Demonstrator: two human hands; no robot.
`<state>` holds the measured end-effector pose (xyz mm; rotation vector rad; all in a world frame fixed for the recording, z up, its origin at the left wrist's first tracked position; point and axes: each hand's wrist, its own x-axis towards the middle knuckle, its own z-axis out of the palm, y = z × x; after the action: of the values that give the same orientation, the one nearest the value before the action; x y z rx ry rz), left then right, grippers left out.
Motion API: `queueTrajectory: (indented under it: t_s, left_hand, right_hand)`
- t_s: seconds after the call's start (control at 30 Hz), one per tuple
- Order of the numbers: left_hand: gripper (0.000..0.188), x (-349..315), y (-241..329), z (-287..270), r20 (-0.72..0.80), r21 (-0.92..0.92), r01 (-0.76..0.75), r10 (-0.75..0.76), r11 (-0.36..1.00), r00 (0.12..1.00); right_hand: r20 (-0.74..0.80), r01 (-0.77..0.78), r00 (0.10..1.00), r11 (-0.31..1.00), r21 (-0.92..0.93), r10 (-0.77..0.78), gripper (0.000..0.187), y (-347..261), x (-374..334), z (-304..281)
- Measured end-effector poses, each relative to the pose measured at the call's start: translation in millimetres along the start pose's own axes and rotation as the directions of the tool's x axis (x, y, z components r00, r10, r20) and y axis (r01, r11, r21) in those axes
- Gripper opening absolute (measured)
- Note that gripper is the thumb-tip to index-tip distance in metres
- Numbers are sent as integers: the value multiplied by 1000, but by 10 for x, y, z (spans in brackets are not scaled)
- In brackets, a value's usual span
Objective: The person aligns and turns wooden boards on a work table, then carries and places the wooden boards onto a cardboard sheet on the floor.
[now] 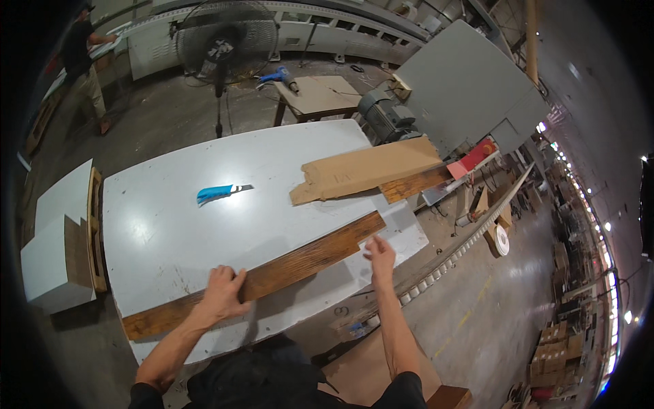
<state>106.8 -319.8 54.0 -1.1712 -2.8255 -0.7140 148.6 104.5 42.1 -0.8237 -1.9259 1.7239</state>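
A long dark-brown wooden plank [306,258] lies slantwise across a white-topped table [163,238], its grain showing. My left hand [226,292] is closed over the plank left of its middle, fingers and thumb bent around it. Beside the plank's right end is my right hand [380,260], its fingers curled together and slightly blurred. A small pale patch shows by those fingertips; I cannot make out whether they hold it. Farther back on the tabletop rests a blue utility knife [216,193] with its blade out, touched by neither hand.
Brown cardboard [368,169] covers part of another wooden plank [417,185] at the table's far right. Behind stand a pedestal fan [219,54], a small table [317,94] with a blue heat gun [279,76], and a motor [387,116]. A person [85,61] works at far left.
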Motion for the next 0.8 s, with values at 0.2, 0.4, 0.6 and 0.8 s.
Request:
queueTrajectory:
  t_s: [0.2,0.4,0.6,0.8]
  left_hand:
    - [73,813,404,757,25,-49,48,-47,998,999]
    - [74,731,453,765,75,-147,118,-108,982,991]
    - [74,230,-171,380,-73,-366,336,-386,868,919]
    - [78,38,-140,-214,53,-578,425,-488,697,871]
  right_hand:
    - [-171,-140,963,930,339,207,39,-318,1261,-136]
    - [-124,-106,969,813,573,213,25,-43,2053,-334]
    - [-178,42,983,894,446,43,32,114,764,655]
    - [214,-291,951,874,388,222,34,-106,-2012,1711]
